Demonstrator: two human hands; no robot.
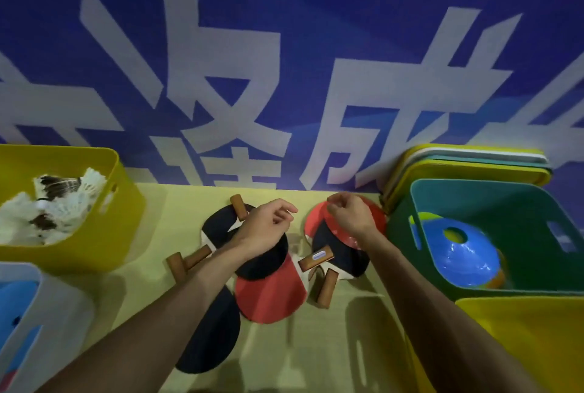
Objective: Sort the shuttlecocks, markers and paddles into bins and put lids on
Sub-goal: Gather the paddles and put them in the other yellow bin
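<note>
Item: table tennis paddles (pixel 271 298), a loose heap at the centre of the frame on the yellow-green table (pixel 316 354); red and black faces overlap, wooden handles point several ways, and one labelled handle (pixel 317 257) lies across the others. None is in a bin yet.

Hands: the left hand (pixel 265 228) hovers over a black paddle (pixel 218 222) at the upper left of the heap, fingers loosely curled with nothing between them. The right hand (pixel 350 219) is over a red paddle (pixel 316 222) at the upper right of the heap, fingers curled near its far rim; whether they pinch it cannot be told.

Surroundings:
- yellow bin (pixel 126 203), upper left, holding feather shuttlecocks (pixel 53 203)
- green bin (pixel 401 234), right, holding dome-shaped markers (pixel 467 257), blue on top
- stack of lids (pixel 474 159), upper right, leaning behind the green bin
- second yellow bin (pixel 521 345), lower right, contents not visible
- pale bin (pixel 57 313), lower left, with something blue inside
- blue banner (pixel 316 45) with large white characters, across the top

Risks, as judged:
- Because the paddles interlock, lifting one by its blade may drag a neighbour along or tip it off the heap
- A handle could catch on a bin rim, so a paddle may sit too high for a lid to close
- Both arms cross the heap close together; reaching for the same paddle would tangle them
- The green bin stands just beside the red paddle, so a hasty lift could knock its wall
</note>
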